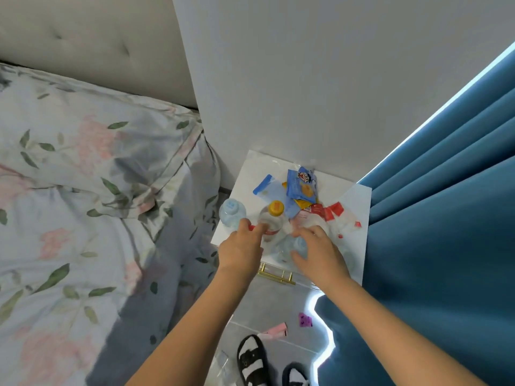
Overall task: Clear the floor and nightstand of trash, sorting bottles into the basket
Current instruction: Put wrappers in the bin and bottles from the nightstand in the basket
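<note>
On the white nightstand [354, 196] stand three clear plastic bottles: one with a pale blue cap [232, 211] at the left edge, one with a yellow cap [274, 211] in the middle, and one lying low near the front [289, 247]. Blue snack wrappers [302, 188] and red-and-white wrappers [334, 215] lie behind them. My left hand [241, 250] reaches to the yellow-capped bottle, fingertips touching its lower part. My right hand [320, 254] curls over the front bottle, fingers spread around it. No basket is in view.
A bed with a floral duvet [83, 204] fills the left. Blue curtains [446, 204] hang at the right, close to the nightstand. On the tiled floor below lie a pink wrapper [276, 330], a purple scrap [305, 320], clear plastic [223, 363] and my sandalled feet [253, 360].
</note>
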The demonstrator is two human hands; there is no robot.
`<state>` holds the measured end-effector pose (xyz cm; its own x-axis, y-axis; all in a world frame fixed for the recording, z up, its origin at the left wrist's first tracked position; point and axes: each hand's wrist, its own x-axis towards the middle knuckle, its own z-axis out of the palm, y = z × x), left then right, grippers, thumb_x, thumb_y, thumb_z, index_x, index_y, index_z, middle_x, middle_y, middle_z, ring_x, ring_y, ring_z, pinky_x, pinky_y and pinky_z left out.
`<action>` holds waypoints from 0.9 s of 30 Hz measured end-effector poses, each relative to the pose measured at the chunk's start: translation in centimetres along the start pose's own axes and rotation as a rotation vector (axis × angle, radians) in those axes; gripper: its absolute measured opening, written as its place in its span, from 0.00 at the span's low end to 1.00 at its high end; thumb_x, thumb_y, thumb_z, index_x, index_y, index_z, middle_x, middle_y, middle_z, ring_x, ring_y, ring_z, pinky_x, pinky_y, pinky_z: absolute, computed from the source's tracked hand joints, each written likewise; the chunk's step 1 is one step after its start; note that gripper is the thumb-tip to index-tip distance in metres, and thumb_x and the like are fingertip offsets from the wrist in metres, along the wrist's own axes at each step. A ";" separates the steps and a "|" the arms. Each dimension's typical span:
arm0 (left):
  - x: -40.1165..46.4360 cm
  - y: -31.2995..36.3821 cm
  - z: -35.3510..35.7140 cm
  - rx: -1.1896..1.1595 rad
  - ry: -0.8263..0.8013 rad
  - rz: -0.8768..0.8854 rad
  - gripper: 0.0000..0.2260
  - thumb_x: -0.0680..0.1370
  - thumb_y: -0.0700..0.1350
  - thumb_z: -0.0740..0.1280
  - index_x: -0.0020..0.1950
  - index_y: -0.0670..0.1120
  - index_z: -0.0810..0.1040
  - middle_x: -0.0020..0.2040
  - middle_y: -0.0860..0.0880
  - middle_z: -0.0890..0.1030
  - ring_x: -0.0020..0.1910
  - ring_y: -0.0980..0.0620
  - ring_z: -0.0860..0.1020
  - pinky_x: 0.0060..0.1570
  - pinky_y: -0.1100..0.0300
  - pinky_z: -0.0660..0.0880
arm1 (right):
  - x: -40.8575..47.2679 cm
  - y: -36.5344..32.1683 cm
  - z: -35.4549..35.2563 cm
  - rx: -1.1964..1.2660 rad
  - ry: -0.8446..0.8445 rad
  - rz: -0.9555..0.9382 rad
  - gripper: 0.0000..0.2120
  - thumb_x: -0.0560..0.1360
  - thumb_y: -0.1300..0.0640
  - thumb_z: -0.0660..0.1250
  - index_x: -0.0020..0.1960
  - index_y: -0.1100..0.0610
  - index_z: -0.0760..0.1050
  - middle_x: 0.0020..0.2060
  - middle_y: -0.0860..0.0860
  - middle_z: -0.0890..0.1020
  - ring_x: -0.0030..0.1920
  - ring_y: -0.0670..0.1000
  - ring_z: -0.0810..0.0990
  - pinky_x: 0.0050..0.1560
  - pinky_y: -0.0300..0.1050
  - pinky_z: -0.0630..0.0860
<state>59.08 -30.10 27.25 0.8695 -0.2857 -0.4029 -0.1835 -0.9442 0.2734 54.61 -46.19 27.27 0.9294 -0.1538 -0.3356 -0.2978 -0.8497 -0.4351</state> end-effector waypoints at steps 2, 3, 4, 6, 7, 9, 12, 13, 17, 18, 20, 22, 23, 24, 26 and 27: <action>0.1 0.1 0.1 -0.007 0.024 -0.014 0.14 0.78 0.43 0.64 0.63 0.49 0.68 0.59 0.45 0.69 0.41 0.44 0.77 0.36 0.54 0.71 | 0.0 0.4 0.0 0.049 0.031 -0.009 0.13 0.72 0.55 0.68 0.56 0.53 0.74 0.55 0.51 0.71 0.49 0.55 0.77 0.44 0.44 0.74; -0.1 0.1 0.0 -0.014 0.037 -0.020 0.12 0.78 0.42 0.63 0.62 0.47 0.69 0.59 0.45 0.69 0.40 0.44 0.76 0.35 0.54 0.70 | 0.0 0.5 -0.1 0.056 0.041 -0.015 0.11 0.72 0.56 0.69 0.54 0.54 0.74 0.53 0.51 0.71 0.47 0.54 0.76 0.43 0.43 0.72; -0.4 0.1 -0.2 -0.018 0.051 -0.027 0.11 0.79 0.41 0.63 0.61 0.46 0.70 0.59 0.45 0.69 0.40 0.43 0.76 0.35 0.54 0.70 | -0.1 0.5 -0.3 0.055 0.046 -0.023 0.10 0.72 0.57 0.69 0.52 0.55 0.75 0.52 0.50 0.71 0.46 0.54 0.76 0.43 0.42 0.71; -1.6 -0.1 -0.9 -0.021 0.080 -0.045 0.10 0.80 0.42 0.61 0.60 0.45 0.71 0.60 0.46 0.70 0.44 0.42 0.78 0.36 0.54 0.71 | -0.5 0.4 -0.7 0.039 0.036 -0.051 0.09 0.71 0.57 0.69 0.51 0.55 0.75 0.50 0.48 0.70 0.44 0.51 0.73 0.43 0.41 0.69; -2.5 -0.3 -1.2 -0.024 0.097 -0.055 0.10 0.80 0.44 0.60 0.61 0.45 0.71 0.61 0.46 0.71 0.46 0.41 0.78 0.37 0.54 0.70 | -0.8 0.2 -1.0 0.024 0.025 -0.071 0.09 0.71 0.57 0.69 0.51 0.55 0.76 0.49 0.47 0.69 0.43 0.50 0.73 0.43 0.40 0.68; -4.7 -0.8 -1.8 -0.049 0.145 -0.082 0.11 0.80 0.46 0.60 0.61 0.46 0.72 0.60 0.48 0.74 0.47 0.41 0.78 0.39 0.54 0.70 | -1.6 -0.4 -1.5 -0.008 0.005 -0.124 0.10 0.70 0.57 0.69 0.51 0.55 0.77 0.49 0.48 0.71 0.44 0.50 0.72 0.44 0.39 0.68; -8.8 -2.0 -2.1 -0.121 0.222 -0.132 0.11 0.80 0.47 0.60 0.60 0.47 0.72 0.60 0.49 0.74 0.46 0.42 0.78 0.40 0.53 0.73 | -3.4 -1.8 -1.6 -0.024 -0.039 -0.225 0.11 0.69 0.57 0.70 0.52 0.55 0.78 0.48 0.49 0.72 0.44 0.49 0.72 0.44 0.39 0.68; -10.3 -2.6 -1.9 -0.146 0.247 -0.158 0.10 0.79 0.47 0.61 0.60 0.48 0.73 0.60 0.50 0.73 0.45 0.42 0.78 0.40 0.53 0.74 | -4.0 -2.4 -1.5 -0.032 -0.056 -0.261 0.11 0.69 0.57 0.69 0.52 0.55 0.78 0.48 0.48 0.72 0.44 0.49 0.72 0.44 0.39 0.67; -16.9 -5.9 -0.2 -0.247 0.321 -0.326 0.10 0.79 0.48 0.62 0.58 0.49 0.74 0.59 0.50 0.72 0.45 0.43 0.78 0.43 0.51 0.77 | -6.8 -5.6 -0.2 -0.079 -0.119 -0.412 0.09 0.69 0.57 0.70 0.50 0.54 0.78 0.48 0.49 0.75 0.46 0.51 0.74 0.45 0.41 0.68; -18.7 -7.0 0.5 -0.269 0.338 -0.366 0.10 0.78 0.48 0.62 0.58 0.48 0.74 0.59 0.50 0.73 0.46 0.43 0.78 0.43 0.50 0.77 | -7.7 -6.8 0.6 -0.096 -0.143 -0.458 0.09 0.69 0.58 0.70 0.49 0.54 0.78 0.48 0.49 0.75 0.46 0.51 0.74 0.45 0.42 0.68; -22.3 -9.1 1.9 -0.299 0.374 -0.448 0.09 0.78 0.48 0.63 0.58 0.48 0.74 0.58 0.49 0.73 0.46 0.42 0.78 0.43 0.49 0.77 | -9.4 -9.4 2.4 -0.122 -0.190 -0.553 0.09 0.68 0.58 0.70 0.49 0.54 0.78 0.47 0.50 0.75 0.45 0.51 0.75 0.45 0.43 0.70; -26.5 -11.4 3.4 -0.320 0.411 -0.544 0.10 0.78 0.48 0.63 0.58 0.48 0.74 0.58 0.49 0.73 0.46 0.43 0.78 0.43 0.50 0.77 | -11.5 -12.3 4.7 -0.153 -0.237 -0.659 0.09 0.68 0.58 0.70 0.48 0.54 0.78 0.45 0.49 0.75 0.45 0.51 0.75 0.45 0.42 0.70; -28.8 -12.6 4.2 -0.332 0.434 -0.595 0.10 0.78 0.48 0.64 0.58 0.48 0.74 0.58 0.49 0.73 0.47 0.43 0.78 0.43 0.51 0.76 | -12.8 -13.9 6.0 -0.173 -0.258 -0.718 0.09 0.68 0.58 0.70 0.48 0.55 0.78 0.45 0.50 0.76 0.45 0.52 0.75 0.45 0.42 0.69; -31.1 -13.8 5.1 -0.348 0.454 -0.648 0.10 0.78 0.48 0.64 0.58 0.48 0.74 0.58 0.49 0.74 0.48 0.44 0.78 0.43 0.52 0.76 | -14.1 -15.4 7.4 -0.190 -0.283 -0.773 0.09 0.68 0.58 0.70 0.48 0.55 0.78 0.45 0.50 0.76 0.45 0.52 0.76 0.45 0.42 0.68; -36.3 -16.1 7.1 -0.395 0.502 -0.760 0.10 0.77 0.47 0.65 0.58 0.48 0.75 0.57 0.49 0.74 0.49 0.44 0.78 0.43 0.53 0.75 | -17.2 -18.4 10.3 -0.210 -0.331 -0.873 0.08 0.68 0.57 0.71 0.48 0.55 0.78 0.45 0.49 0.76 0.44 0.51 0.75 0.45 0.41 0.68; -38.9 -17.1 8.4 -0.420 0.527 -0.821 0.10 0.77 0.46 0.65 0.58 0.48 0.75 0.56 0.49 0.74 0.49 0.43 0.78 0.44 0.52 0.75 | -18.8 -19.8 11.9 -0.213 -0.353 -0.920 0.08 0.69 0.57 0.71 0.48 0.55 0.78 0.45 0.48 0.76 0.44 0.50 0.75 0.45 0.40 0.68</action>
<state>24.54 -4.22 30.94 0.7625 0.6155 -0.1995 0.6354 -0.6543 0.4101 40.41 -20.50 32.29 0.6508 0.7356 -0.1877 0.5796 -0.6411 -0.5030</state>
